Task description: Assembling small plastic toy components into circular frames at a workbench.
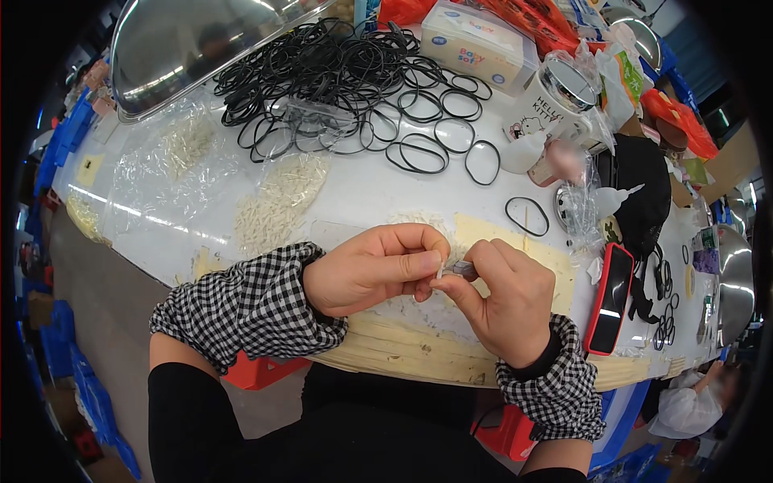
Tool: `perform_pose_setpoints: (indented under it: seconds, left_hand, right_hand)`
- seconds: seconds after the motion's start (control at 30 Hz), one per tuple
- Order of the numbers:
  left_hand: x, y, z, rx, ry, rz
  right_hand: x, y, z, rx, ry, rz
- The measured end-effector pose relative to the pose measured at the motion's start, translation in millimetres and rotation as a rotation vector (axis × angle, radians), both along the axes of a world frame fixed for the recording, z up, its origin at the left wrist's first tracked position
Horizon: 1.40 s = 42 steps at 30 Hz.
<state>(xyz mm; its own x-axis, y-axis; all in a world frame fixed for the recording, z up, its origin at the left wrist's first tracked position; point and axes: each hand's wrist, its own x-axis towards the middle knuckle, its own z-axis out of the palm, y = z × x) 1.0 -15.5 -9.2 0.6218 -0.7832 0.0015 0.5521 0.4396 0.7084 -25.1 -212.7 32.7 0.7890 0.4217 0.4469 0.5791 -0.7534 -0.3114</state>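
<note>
Close together over the near edge of the table, both my hands have their fingers closed. My left hand (374,270) pinches a small whitish piece (440,272) between thumb and forefinger. A small grey object (461,268) sits in the pinch of my right hand (509,298), meeting the white piece; its kind is mostly hidden by the fingers. Just beyond my hands lie more small white pieces (419,219) on the tabletop. A larger pile of short white pieces (262,217) spills from a clear plastic bag (302,179) at the left.
Heaped black rubber rings (330,68) cover the far middle, with loose ones nearer. A steel bowl (201,44) stands far left. To the right are a tissue box (479,48), a white mug (539,113), and a red-edged phone (609,298). Yellow tape (403,350) lines the near edge.
</note>
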Motion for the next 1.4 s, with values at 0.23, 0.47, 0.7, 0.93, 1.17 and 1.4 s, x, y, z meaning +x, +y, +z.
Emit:
perform_pose_setpoints:
  seconds: [0.23,0.47,0.7,0.93,1.17,1.4]
  left_hand:
    - [0,0,1,0.032,-0.023,0.02]
    - [5,2,6,0.133,-0.046,0.175]
    - [17,7,4,0.176,0.07,0.481]
    - [20,8,-3,0.073,0.213,0.459]
    - [19,7,-2,0.135,0.172,0.392]
    - [9,2,2,0.127,0.045,0.118]
  right_hand:
    - [-3,0,5,-0.014,0.077,0.0]
    - [-1,1,-4,0.033,-0.002,-0.032]
    - [-10,0,-13,-0.154,0.136,0.097]
    - [-15,4,-20,-0.337,0.103,0.095]
    - [-14,11,-24,-0.342,0.054,0.105]
    - [-10,6,-9,0.252,0.099,0.108]
